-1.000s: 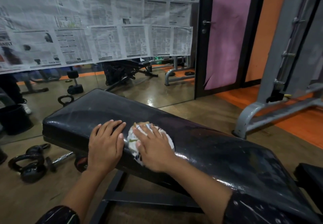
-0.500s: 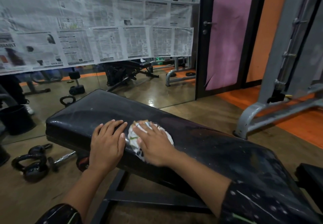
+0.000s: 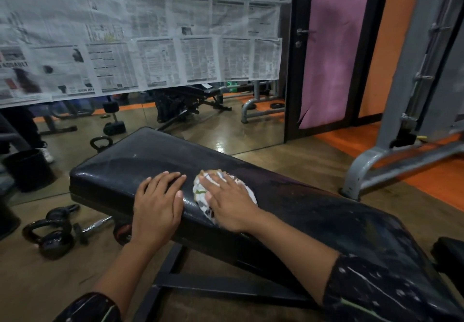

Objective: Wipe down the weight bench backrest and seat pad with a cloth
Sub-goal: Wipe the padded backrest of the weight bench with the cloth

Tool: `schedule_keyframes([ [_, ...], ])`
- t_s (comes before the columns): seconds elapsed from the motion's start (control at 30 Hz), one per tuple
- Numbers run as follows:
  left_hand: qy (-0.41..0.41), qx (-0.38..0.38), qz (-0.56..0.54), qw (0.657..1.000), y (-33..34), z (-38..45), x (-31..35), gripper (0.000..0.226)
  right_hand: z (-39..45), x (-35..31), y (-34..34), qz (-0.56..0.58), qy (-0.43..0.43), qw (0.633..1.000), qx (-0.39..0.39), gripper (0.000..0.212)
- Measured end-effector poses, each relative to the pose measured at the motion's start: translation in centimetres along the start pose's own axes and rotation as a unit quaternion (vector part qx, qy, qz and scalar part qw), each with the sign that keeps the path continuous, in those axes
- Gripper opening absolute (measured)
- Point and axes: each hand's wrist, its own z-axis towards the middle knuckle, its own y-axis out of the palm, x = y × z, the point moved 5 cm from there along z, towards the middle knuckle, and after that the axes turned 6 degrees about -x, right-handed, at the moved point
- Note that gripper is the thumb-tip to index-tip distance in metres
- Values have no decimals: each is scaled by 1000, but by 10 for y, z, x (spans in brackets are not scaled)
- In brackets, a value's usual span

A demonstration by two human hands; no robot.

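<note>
A mirror is backing the black bench pad, where the right hand is pressing flat-fingered on a soft, light cloth; the left hand is resting open beside it, likely bracing.

Cloth mostly hidden under right hand; newspaper print blurred, unreadable.

Newspaper sheets cover the mirror at twelve o'clock; their print is too blurred to read. One bold headline at nine o'clock shows mirrored letters, roughly "ASSAULT", though uncertain.
</note>
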Motion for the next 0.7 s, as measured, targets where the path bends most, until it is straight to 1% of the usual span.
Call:
schedule_keyframes([
  [0.07, 3, 3, -3, 1000, 0, 0, -1, 47, -23, 8, 2, 1, -50, 999, 13, 51],
  [0.13, 2, 4, -5, 1000, 0, 0, -2, 47, -29, 33, 1, 0, -51, 999, 18, 49],
  [0.23, -1, 2, -4, 1000, 1, -1, -1, 47, -6, 70, -1, 10, 29, 999, 25, 54],
  [0.3, -4, 5, -6, 1000, 1, -1, -1, 47, 18, 70, -5, 27, 112, 993, 33, 52],
  [0.37, -5, 9, -10, 1000, 0, -1, 0, 48, 36, 53, -9, 41, 157, 986, 27, 53],
  [0.4, -3, 9, -10, 1000, 0, 0, 0, 48, 37, 39, -9, 46, 150, 987, 23, 54],
  [0.47, -2, 12, -9, 1000, 0, 0, -1, 48, 27, 16, -3, 34, 88, 995, 17, 53],
  [0.53, 1, 15, -10, 1000, 1, 0, -2, 47, 3, 14, 3, 28, 11, 999, 14, 50],
  [0.57, 3, 15, -11, 1000, 2, 0, -2, 47, -8, 21, 4, 30, -14, 999, 14, 49],
  [0.6, 3, 15, -12, 1000, 2, 0, -2, 47, -14, 34, 3, 29, -22, 999, 13, 49],
  [0.63, 2, 15, -15, 1000, 2, 0, -2, 47, -15, 51, 1, 21, -13, 1000, 18, 50],
  [0.7, -1, 11, -18, 1000, 3, 0, -2, 47, -4, 85, -4, 10, 47, 998, 32, 54],
])
